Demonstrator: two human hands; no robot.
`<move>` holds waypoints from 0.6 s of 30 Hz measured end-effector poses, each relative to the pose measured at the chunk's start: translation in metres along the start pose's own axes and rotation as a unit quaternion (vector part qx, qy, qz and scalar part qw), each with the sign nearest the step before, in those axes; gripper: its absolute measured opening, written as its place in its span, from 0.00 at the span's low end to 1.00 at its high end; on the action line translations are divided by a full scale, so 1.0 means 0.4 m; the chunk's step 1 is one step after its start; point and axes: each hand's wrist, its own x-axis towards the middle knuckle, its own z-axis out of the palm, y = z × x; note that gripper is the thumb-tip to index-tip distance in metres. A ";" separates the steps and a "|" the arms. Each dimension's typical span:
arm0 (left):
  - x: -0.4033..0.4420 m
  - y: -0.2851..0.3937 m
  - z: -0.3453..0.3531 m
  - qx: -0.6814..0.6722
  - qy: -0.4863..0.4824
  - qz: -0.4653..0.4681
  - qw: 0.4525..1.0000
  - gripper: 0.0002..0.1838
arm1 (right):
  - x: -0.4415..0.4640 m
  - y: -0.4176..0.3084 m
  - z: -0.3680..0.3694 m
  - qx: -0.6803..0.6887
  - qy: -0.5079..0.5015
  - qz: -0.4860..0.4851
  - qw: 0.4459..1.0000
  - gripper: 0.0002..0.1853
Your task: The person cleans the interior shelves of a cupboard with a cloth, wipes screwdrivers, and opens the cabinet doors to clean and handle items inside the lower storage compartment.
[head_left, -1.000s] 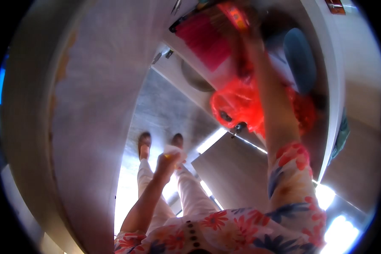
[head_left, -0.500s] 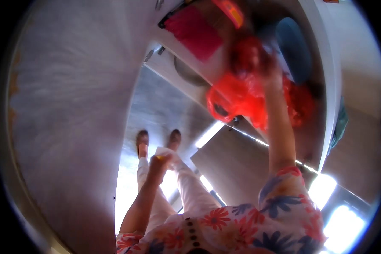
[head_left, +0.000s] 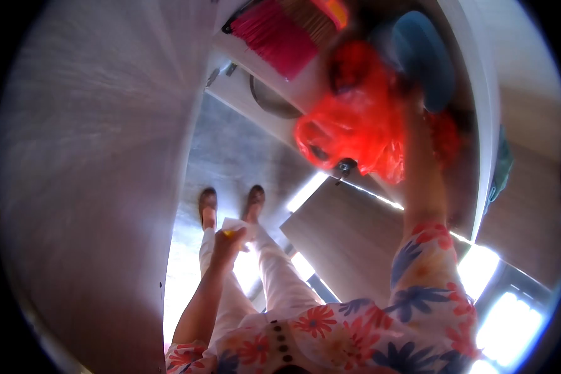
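My left hand (head_left: 229, 243) is closed around a small white item (head_left: 237, 225), with a bit of yellow showing at the fingers; it is held low, over my legs. My right arm reaches up into a shelf or cabinet space, where my right hand (head_left: 410, 93) is blurred and dark beside a red plastic bag (head_left: 361, 128). Its fingers cannot be made out. Right next to that hand stands a blue-grey rounded object (head_left: 425, 61). A pink-bristled brush or broom (head_left: 274, 37) lies to the upper left of the bag.
A large pale panel (head_left: 100, 174) fills the left side. Below the red bag is a cabinet door (head_left: 343, 230) with a small dark lock or knob (head_left: 345, 167) above it. Green cloth (head_left: 500, 168) hangs at the right. An orange object (head_left: 333, 12) shows at the top.
My right hand has moved down and right from the orange object to beside the red bag and blue-grey object. The bag's upper part now stands higher. My left hand has shifted slightly left.
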 end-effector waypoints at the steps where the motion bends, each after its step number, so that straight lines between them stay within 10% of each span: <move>1: -0.006 -0.002 -0.002 0.003 0.003 -0.001 1.000 0.16 | -0.004 0.007 -0.003 -0.013 -0.004 -0.007 1.000 0.21; 7: 0.012 -0.015 -0.023 -0.010 0.007 0.005 1.000 0.16 | -0.109 -0.046 0.123 0.168 0.083 0.143 0.972 0.22; 9: 0.020 -0.018 -0.019 -0.014 0.010 -0.010 1.000 0.16 | -0.211 -0.039 0.195 -0.258 0.044 0.026 0.965 0.27; 11: 0.024 -0.030 -0.015 -0.044 -0.001 -0.010 0.999 0.16 | -0.210 -0.001 0.196 -0.535 0.023 -0.069 0.842 0.32; 15: 0.018 -0.052 -0.019 -0.038 -0.021 0.005 0.999 0.16 | -0.170 0.142 0.075 -0.739 -0.040 -0.329 0.587 0.28; 18: 0.017 -0.057 -0.024 -0.027 -0.013 0.013 0.999 0.17 | -0.228 0.106 0.194 -0.684 -0.012 -0.271 0.677 0.21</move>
